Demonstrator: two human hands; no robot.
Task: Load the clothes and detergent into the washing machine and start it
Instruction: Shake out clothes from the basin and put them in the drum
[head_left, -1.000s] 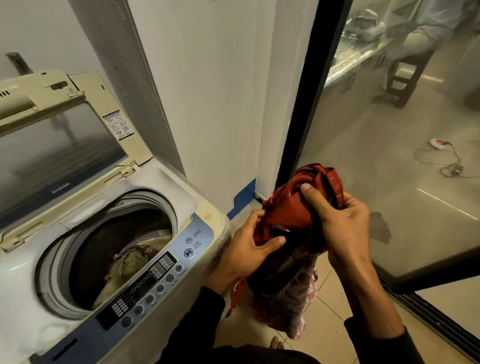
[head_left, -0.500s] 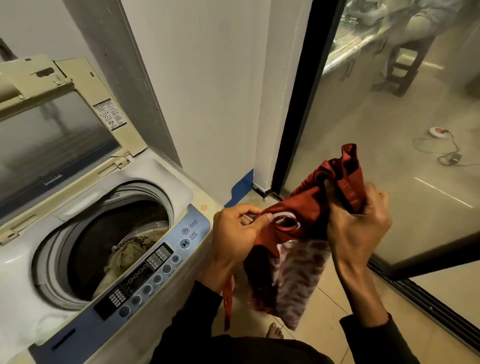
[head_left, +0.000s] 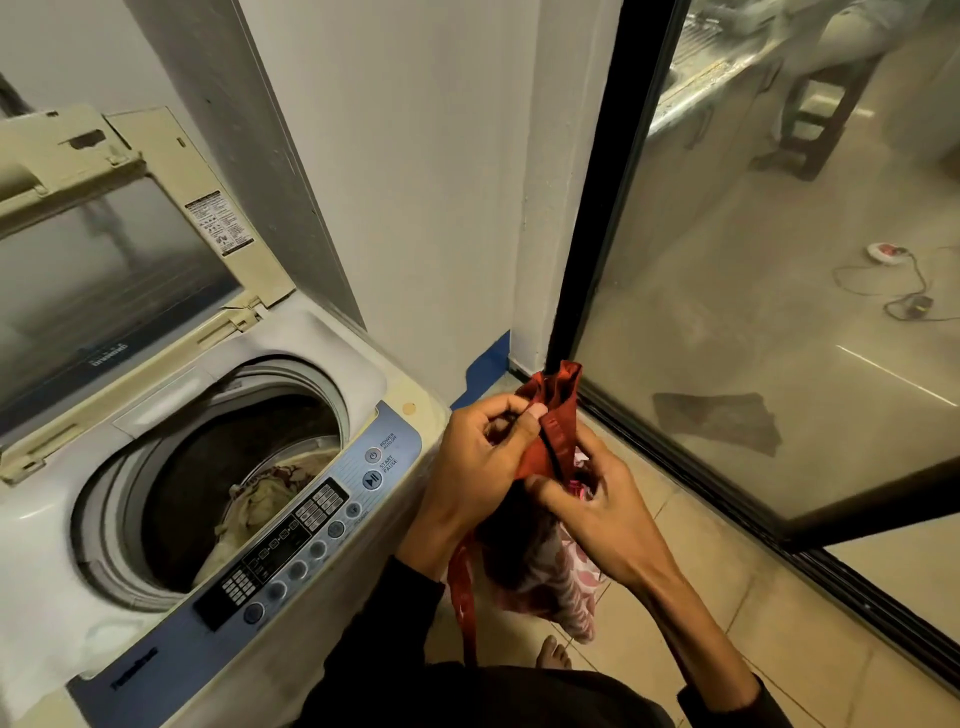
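Observation:
A top-loading washing machine (head_left: 332, 343) stands at the left with its lid (head_left: 104, 249) raised. Beige cloth (head_left: 270, 499) lies inside the drum. To the right of the machine I hold a red garment (head_left: 558, 415) with a pink patterned underside (head_left: 566, 587) hanging down. My left hand (head_left: 483, 457) pinches its upper edge between thumb and fingers. My right hand (head_left: 592, 504) grips the fabric just below, fingers curled into it. A red strap (head_left: 462, 597) dangles toward the floor. No detergent is in view.
The control panel (head_left: 306, 525) with buttons faces me on the machine's front edge. A white wall (head_left: 415, 182) is behind, with blue tape (head_left: 485, 364) at its base. A glass sliding door (head_left: 753, 312) with a black frame stands to the right. My bare foot (head_left: 553, 654) is on beige tiles.
The garment was bunched higher and wider between my hands; now both hands have drawn close together and lower, with the red fabric gathered into a narrower bundle.

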